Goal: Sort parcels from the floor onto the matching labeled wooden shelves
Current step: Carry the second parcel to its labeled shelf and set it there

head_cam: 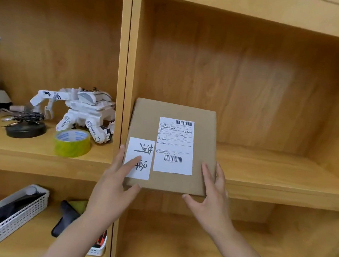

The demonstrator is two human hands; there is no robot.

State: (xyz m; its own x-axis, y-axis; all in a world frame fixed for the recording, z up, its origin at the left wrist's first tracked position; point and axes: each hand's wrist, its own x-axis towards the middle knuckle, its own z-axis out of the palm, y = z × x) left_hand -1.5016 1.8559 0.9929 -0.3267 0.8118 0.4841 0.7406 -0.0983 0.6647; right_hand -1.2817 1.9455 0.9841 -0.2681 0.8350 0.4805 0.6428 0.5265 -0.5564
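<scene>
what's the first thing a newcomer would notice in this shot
A flat cardboard box, at the front left of the right-hand shelf compartment, draws the eye first. The left hand lies on its handwritten label and the right hand touches its right edge. In the left-hand compartment stand a white toy robot and a roll of yellow-green tape.

Left hand and right hand extend from bare forearms.

On the wooden shelf, left compartment, a white toy robot stands behind a yellowish tape roll, near a black round stand (small tools on it). Below lie a white mesh basket and a dark pouch.
</scene>
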